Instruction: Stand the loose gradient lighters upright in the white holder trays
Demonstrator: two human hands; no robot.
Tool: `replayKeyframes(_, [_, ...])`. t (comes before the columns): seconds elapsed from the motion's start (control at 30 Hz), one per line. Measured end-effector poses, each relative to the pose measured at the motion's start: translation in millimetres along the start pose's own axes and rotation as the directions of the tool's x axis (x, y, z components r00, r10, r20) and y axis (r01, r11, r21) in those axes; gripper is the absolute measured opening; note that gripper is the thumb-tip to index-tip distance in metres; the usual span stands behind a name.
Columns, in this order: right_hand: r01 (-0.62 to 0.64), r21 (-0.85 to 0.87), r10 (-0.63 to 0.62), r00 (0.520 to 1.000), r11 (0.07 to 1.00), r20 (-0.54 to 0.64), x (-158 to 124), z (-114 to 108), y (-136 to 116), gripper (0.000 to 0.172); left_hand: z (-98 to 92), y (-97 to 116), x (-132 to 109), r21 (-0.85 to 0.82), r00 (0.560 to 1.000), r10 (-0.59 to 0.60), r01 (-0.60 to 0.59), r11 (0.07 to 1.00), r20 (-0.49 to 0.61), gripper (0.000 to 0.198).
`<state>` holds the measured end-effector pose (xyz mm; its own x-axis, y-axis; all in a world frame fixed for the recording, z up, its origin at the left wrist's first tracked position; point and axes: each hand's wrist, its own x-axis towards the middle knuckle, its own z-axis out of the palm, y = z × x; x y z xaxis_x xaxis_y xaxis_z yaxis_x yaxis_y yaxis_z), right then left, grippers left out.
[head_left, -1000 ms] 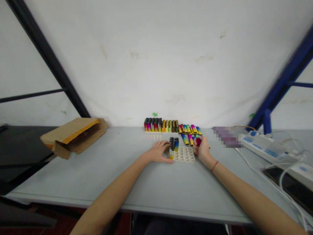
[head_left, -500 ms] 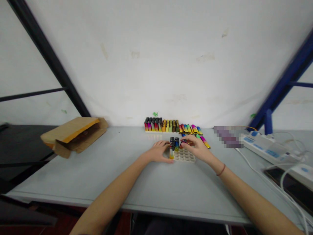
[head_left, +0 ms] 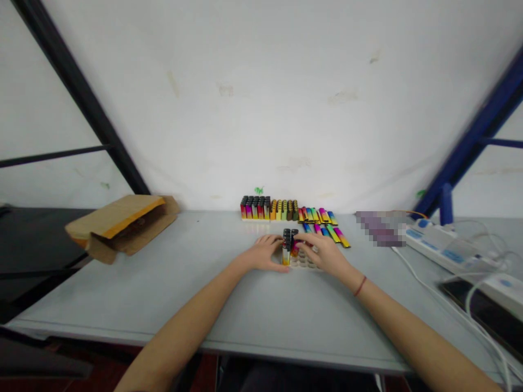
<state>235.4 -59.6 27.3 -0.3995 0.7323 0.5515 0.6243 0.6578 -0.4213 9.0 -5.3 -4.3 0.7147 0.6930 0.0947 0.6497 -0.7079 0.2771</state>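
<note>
While pinching a pink lighter (head_left: 295, 250) between thumb and fingertips of the right hand (head_left: 324, 253), holding its long axis near upright, left of the palm, at the tray's (head_left: 305, 264) second column. Against the tray's left end, beside standing lighters (head_left: 286, 249), spread left hand (head_left: 265, 253), clasping nothing. Beyond, packed upright, black-topped lighters (head_left: 255, 209) and yellow ones (head_left: 285, 210); rightward, lying flat, loose lighters (head_left: 334, 234). Far left, open carton (head_left: 118, 216).

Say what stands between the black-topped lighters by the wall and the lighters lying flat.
In the head view, yellowish upright lighters stand between them.
</note>
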Motion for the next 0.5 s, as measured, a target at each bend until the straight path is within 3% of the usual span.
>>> replayKeyframes(0.13, [0.023, -0.121, -0.016, 0.998, 0.992, 0.06, 2.5, -2.6, 4.3, 0.032, -0.2, -0.2, 0.2, 0.007, 1.0, 0.002, -0.002, 1.0, 0.002, 0.092])
replayKeyframes(0.27, [-0.167, -0.281, 0.161, 0.986, 0.945, -0.044, 4.0, -14.1, 25.5, 0.034, 0.0, -1.1, 0.4, 0.015, 1.0, -0.003, 0.003, 1.0, 0.004, 0.093])
replayKeyframes(0.33, [-0.331, -0.408, 0.325, 0.942, 0.851, -0.086, 1.9, -23.0, 42.4, 0.033, 0.0, -1.1, 0.6, 0.011, 1.0, -0.005, 0.005, 1.0, 0.006, 0.093])
replayKeyframes(0.4, [-0.476, -0.536, 0.5, 0.859, 0.698, -0.111, -2.2, -31.9, 60.3, 0.034, -0.1, -0.9, 0.8, 0.008, 1.0, -0.006, 0.006, 1.0, 0.011, 0.094])
replayKeyframes(0.5, [-0.51, -0.616, 0.627, 0.778, 0.6, -0.035, -8.5, -40.6, 82.9, 0.034, -0.4, -0.3, 1.2, 0.004, 1.0, -0.014, 0.014, 1.0, 0.016, 0.094])
